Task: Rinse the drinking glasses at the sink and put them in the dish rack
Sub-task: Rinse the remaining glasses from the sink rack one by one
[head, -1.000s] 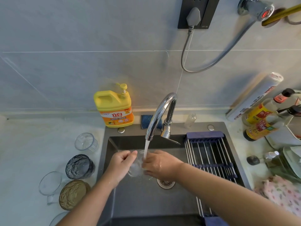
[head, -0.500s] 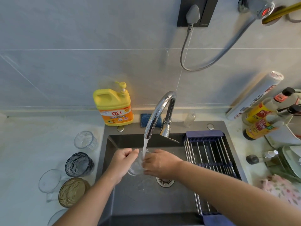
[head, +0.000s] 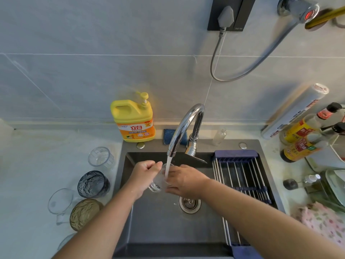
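We note bright, diffuse light. The roll [head: 295,111] throws a soft shadow leftward on the wall [head: 93,71]. Glare streaks the tap [head: 183,126]. The sink [head: 168,230] basin reads dark. Edges bow outward, slightly soft.

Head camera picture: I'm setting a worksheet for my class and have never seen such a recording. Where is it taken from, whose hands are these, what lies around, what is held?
There is no machine here: a person wears a wide-angle camera on the head, so you look down over their own arms. The left hand and right hand both grip one clear glass under water running from the faucet above the dark sink. A dish rack spans the sink's right side. On the counter to the left stand more glasses, among them a blue-grey glass and an amber glass. A yellow detergent bottle stands behind the sink.
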